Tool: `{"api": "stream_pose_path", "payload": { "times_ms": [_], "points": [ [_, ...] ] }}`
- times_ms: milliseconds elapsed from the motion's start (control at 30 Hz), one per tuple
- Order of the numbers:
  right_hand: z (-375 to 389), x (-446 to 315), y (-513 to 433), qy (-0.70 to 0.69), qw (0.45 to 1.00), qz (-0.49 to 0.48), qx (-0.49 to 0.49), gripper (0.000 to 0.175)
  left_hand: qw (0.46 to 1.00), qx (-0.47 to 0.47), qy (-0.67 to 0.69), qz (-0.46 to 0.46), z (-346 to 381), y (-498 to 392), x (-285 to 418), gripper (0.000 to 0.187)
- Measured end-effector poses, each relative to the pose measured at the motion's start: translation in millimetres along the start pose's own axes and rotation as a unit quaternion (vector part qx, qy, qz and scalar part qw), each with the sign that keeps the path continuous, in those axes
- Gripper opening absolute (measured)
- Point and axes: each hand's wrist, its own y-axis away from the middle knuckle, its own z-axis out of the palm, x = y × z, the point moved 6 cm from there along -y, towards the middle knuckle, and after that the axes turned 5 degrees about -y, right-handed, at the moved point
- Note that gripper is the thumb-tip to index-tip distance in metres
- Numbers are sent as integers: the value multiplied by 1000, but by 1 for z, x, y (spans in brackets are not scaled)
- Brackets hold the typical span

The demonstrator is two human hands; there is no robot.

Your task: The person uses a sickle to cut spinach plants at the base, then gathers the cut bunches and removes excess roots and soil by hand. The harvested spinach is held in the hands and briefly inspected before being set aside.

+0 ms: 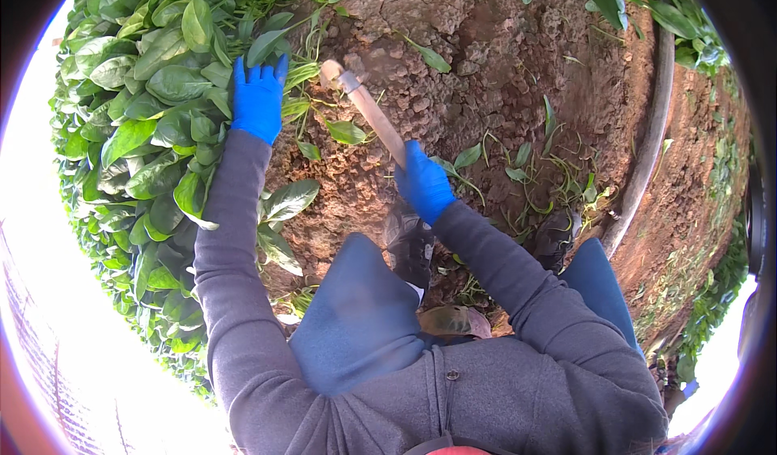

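My left hand (pixel 258 103), in a blue glove, lies back-up against the edge of a dense bed of spinach-like leafy greens (pixel 176 84). Its fingers are spread among leaves, and pale green stems (pixel 298 73) show just beyond the thumb. I see nothing gripped in it. A wooden-handled hand tool (pixel 379 121) is held in my right hand (pixel 423 183), also gloved in blue. The handle slants up and left, with a metal collar close to its far end. That end is near the stems; no blade can be made out.
Cracked brown soil (pixel 388 42) runs alongside the greens, with loose leaves and cut stems (pixel 564 175) scattered on it. A grey hose or pipe (pixel 652 115) curves along the right. More greens (pixel 674 18) grow at the upper right. My dark shoes (pixel 408 242) stand on the soil below.
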Motion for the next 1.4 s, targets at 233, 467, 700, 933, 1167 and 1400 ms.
{"api": "stream_pose_path", "payload": {
  "times_ms": [233, 467, 700, 933, 1167, 1400],
  "points": [
    [52, -6, -8, -117, 990, 74, -33, 35, 999, 38, 2, 0, 0, -5, -1, 72],
    [66, -11, -17, -117, 985, 105, -74, 34, 998, 60, -18, 7, 6, -7, -2, 64],
    [54, -10, -15, -112, 990, 63, -64, 36, 999, 32, 22, 31, 4, -10, -5, 56],
    [48, 0, -6, -95, 991, 61, -67, 35, 998, 39, 27, 41, 9, -16, -3, 50],
    [43, 19, 37, -92, 980, 129, -120, 44, 998, 2, 41, 48, 22, -23, -8, 61],
    [-32, 18, 17, -193, 970, 126, -79, 43, 992, 9, 109, 62, 5, -15, -21, 68]
  ]
}}
